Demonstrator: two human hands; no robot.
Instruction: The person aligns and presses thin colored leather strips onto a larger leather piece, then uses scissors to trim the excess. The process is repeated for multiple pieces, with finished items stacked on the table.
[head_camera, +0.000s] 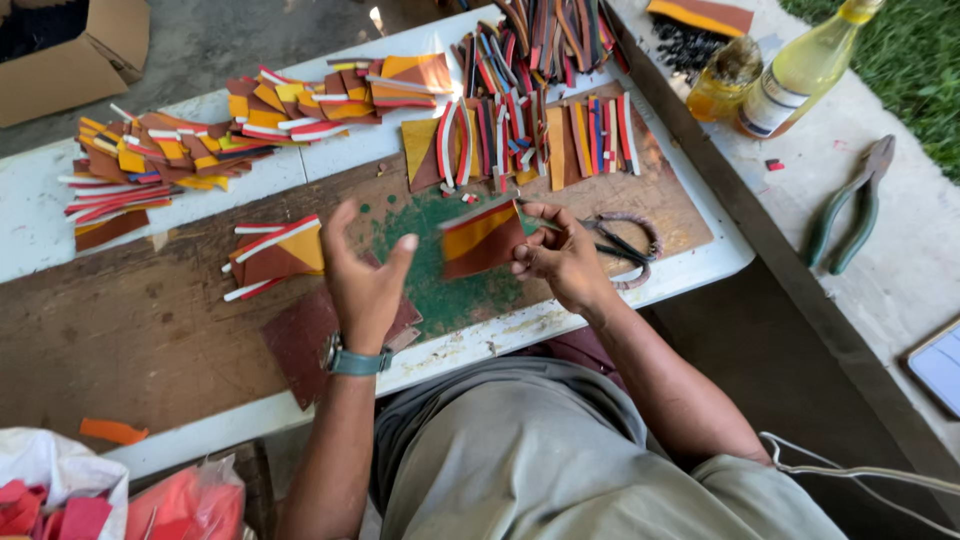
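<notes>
You're sitting at the bench (120, 330), w/ a wristwatch (352, 360) on your left wrist. Your left hand (362, 268) is hovering over a dark red sheet (300, 340), fingers spread loosely & holding nothing. Your right hand (562, 256) is pinching a brown-and-orange piece (480, 240) by its right edge, fingers pressed together on it; it's tilting above the green patch (430, 260) in the bench's middle, between both hands. Just behind your right hand, scissors (625, 248) are lying on the board. Left of your left hand, a small stack of pieces (280, 255) is resting. Farther back, strip piles (180, 150) & sorted strips (540, 130) are covering the bench. Far right, off the bench, pliers (850, 210) & two bottles (800, 70) are sitting.
</notes>
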